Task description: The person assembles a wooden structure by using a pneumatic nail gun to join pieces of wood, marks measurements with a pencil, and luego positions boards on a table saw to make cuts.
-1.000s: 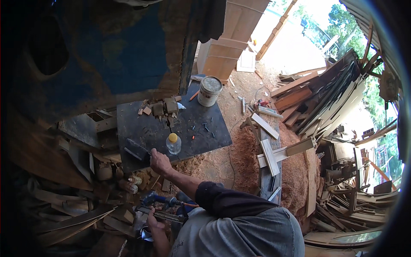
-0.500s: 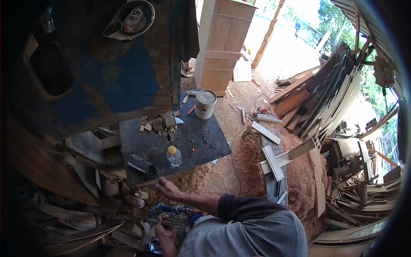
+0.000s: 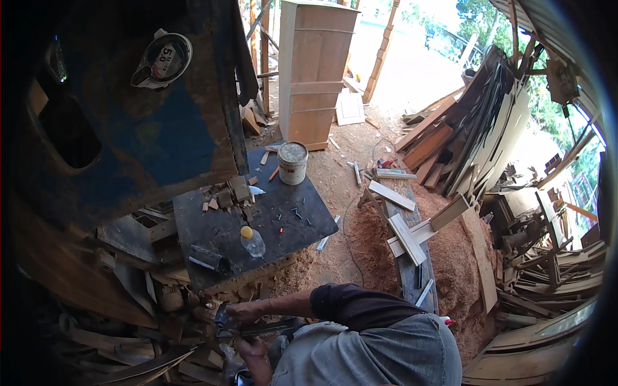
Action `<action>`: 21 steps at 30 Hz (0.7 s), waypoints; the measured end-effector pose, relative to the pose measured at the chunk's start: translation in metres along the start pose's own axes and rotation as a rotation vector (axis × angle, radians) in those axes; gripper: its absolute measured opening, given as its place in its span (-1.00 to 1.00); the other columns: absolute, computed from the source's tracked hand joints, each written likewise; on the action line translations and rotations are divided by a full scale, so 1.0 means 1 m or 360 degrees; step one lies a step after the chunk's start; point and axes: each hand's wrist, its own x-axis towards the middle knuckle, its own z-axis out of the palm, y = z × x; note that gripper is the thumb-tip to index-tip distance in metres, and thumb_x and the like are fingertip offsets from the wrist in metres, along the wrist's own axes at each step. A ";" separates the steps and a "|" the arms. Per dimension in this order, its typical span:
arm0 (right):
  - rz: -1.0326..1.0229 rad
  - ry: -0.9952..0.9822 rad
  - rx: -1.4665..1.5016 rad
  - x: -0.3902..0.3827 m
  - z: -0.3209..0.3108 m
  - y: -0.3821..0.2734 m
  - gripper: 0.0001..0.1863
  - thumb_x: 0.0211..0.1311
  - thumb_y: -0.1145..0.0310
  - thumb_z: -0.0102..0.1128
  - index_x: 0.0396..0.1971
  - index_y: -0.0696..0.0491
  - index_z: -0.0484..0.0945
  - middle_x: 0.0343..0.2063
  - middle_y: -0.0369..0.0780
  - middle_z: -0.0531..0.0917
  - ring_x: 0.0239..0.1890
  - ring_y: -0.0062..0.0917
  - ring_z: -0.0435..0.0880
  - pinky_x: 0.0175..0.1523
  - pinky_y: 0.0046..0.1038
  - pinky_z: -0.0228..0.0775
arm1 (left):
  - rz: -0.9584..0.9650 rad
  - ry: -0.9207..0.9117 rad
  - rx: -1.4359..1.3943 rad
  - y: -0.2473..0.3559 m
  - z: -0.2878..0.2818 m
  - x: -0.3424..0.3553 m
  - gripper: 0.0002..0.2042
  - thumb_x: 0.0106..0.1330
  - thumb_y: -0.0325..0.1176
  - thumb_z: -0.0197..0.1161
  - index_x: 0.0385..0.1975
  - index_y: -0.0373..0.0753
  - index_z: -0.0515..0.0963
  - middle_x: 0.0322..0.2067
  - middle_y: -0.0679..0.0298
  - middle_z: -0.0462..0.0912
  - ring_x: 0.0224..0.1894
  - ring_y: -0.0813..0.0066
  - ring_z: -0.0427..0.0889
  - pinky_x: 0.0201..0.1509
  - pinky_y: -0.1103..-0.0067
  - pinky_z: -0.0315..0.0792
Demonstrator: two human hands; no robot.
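Up and left of the table (image 3: 203,231) is a big board (image 3: 129,122) with blue patches, and a round tape (image 3: 166,61) is on it. Small wood blocks (image 3: 225,196) lie at the back of the table, toward its left side. A black tube (image 3: 211,258) lies near the front left corner of the table.

In front of the table, and lower than it, is the blue tool (image 3: 222,315). The right hand (image 3: 242,314) is wrapped around it. The left hand (image 3: 255,350) is just below, farther from the table, by a grey bar (image 3: 267,329). I cannot tell if it is gripping the bar.

A bottle (image 3: 252,243) with a yellow cap stands near the table's front edge. A tub (image 3: 293,164) stands at the back of the table, with a few screws (image 3: 299,215) nearer the front. Behind the table is a tall cupboard (image 3: 315,77). Right of the table, pale planks (image 3: 407,239) lie on a bench, with wood shavings (image 3: 450,244) beside them.
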 end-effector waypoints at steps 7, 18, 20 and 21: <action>0.0426 0.0177 0.1150 -0.013 -0.049 -0.046 -0.64 0.21 0.14 0.12 -0.20 0.14 0.52 -0.30 -0.04 0.51 -0.20 -0.16 0.54 -0.08 -0.22 0.39 | 0.0255 -0.0006 -0.0083 -0.002 -0.020 -0.002 -0.48 0.50 0.04 0.00 0.31 -0.14 0.33 0.23 0.25 0.47 0.28 0.37 0.44 0.38 0.43 0.30; 0.0979 0.0754 0.1229 0.022 -0.067 -0.054 -0.73 0.04 0.25 0.18 -0.32 0.13 0.55 -0.42 0.01 0.66 -0.34 -0.02 0.66 -0.22 -0.12 0.49 | 0.0251 0.0132 0.0294 -0.007 -0.004 -0.022 -0.59 0.50 -0.20 0.07 0.21 -0.33 0.38 0.14 0.13 0.53 0.23 0.28 0.47 0.37 0.28 0.31; 0.0890 0.0780 0.0932 0.027 -0.081 -0.074 -0.74 0.04 0.26 0.19 -0.33 0.13 0.56 -0.43 0.02 0.67 -0.30 0.01 0.67 -0.21 -0.11 0.50 | 0.0349 0.0182 0.0749 -0.003 -0.035 -0.014 -0.61 0.51 -0.25 0.03 0.20 -0.36 0.38 0.14 0.10 0.52 0.23 0.26 0.46 0.38 0.28 0.29; 0.0850 0.0666 0.1009 0.020 -0.087 -0.079 -0.75 0.04 0.27 0.18 -0.33 0.12 0.57 -0.44 0.03 0.67 -0.29 0.01 0.67 -0.21 -0.09 0.51 | 0.0618 0.0047 0.1227 -0.003 -0.043 -0.014 -0.65 0.49 -0.30 0.02 0.15 -0.38 0.41 0.10 0.06 0.54 0.18 0.29 0.50 0.30 0.36 0.34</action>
